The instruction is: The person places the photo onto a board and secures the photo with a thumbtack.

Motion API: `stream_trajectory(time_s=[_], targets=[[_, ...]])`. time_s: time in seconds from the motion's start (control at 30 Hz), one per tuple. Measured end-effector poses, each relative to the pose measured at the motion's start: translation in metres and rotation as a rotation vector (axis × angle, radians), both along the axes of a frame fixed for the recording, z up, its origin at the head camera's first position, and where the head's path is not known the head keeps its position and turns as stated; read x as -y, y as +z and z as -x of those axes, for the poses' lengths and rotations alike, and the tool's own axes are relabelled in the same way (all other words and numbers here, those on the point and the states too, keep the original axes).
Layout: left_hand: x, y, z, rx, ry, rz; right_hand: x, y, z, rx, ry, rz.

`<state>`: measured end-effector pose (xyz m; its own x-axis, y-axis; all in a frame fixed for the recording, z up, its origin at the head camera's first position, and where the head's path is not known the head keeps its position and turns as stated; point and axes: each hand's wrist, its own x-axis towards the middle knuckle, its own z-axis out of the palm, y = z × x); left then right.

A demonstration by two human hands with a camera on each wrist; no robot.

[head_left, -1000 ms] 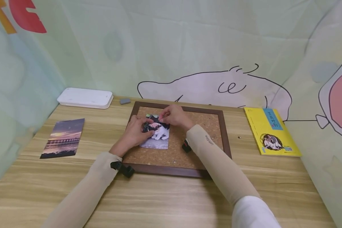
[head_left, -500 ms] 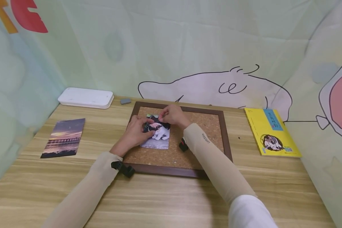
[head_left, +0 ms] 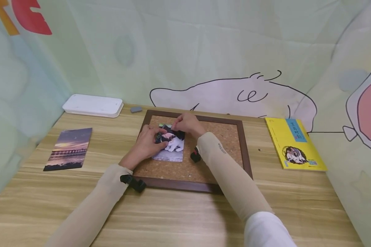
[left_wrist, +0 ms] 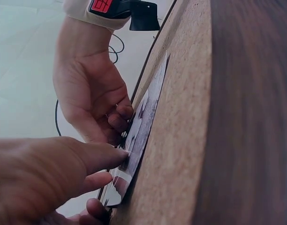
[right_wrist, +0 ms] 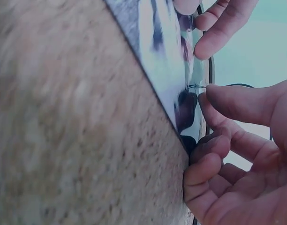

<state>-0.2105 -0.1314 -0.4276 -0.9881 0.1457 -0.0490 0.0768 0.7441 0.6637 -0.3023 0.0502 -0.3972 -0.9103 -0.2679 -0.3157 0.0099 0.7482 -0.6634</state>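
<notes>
A photo of a black-and-white cat point(head_left: 170, 156) lies on the left part of a corkboard point(head_left: 221, 133) with a dark brown frame. My left hand point(head_left: 146, 142) has its fingers spread over the photo's left side, thumb and fingertips touching its surface. Near the photo's top edge, my right hand point(head_left: 189, 125) pinches a thin pin between thumb and index finger. In the right wrist view the pin point(right_wrist: 199, 86) shows as a needle whose tip meets the photo; its head is hidden by the fingers. The other right fingers point(right_wrist: 202, 173) curl against the photo's edge.
Left of the board lies a sunset photo point(head_left: 69, 150). A white case point(head_left: 92, 105) and a small grey block point(head_left: 136, 109) sit at the back. On the right are a yellow book point(head_left: 292, 145) and a tiny dark piece point(head_left: 259, 149). A patterned cloth wall point(head_left: 185, 51) closes the back.
My right wrist and forearm have swung a little to the left while the fingertips keep to the same spot on the photo. The left hand and the photo have not moved.
</notes>
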Motion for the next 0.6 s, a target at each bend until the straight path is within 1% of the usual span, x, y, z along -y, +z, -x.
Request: stream_trajectory(time_s=[0.07,0.17,0.33,0.47,0.6], targets=[[0.0003,0.0002,0.0001,0.007,0.001,0.002,0.0011,0.0013,-0.0005,0.026,-0.015,0.007],[0.0003,0.0003,0.0,0.012,0.001,0.0,0.002,0.0033,-0.0019,0.042,-0.02,0.016],[0.0003,-0.0002,-0.0005,0.007,-0.001,-0.002,0.0025,0.0047,-0.0038,0.027,-0.024,0.027],[0.0003,-0.0001,-0.0007,0.003,-0.001,-0.002,0.0035,0.0038,-0.0039,0.001,-0.029,0.004],[-0.0001,0.001,-0.0016,0.015,0.005,-0.003,0.0053,0.0021,-0.0031,-0.019,-0.038,-0.026]])
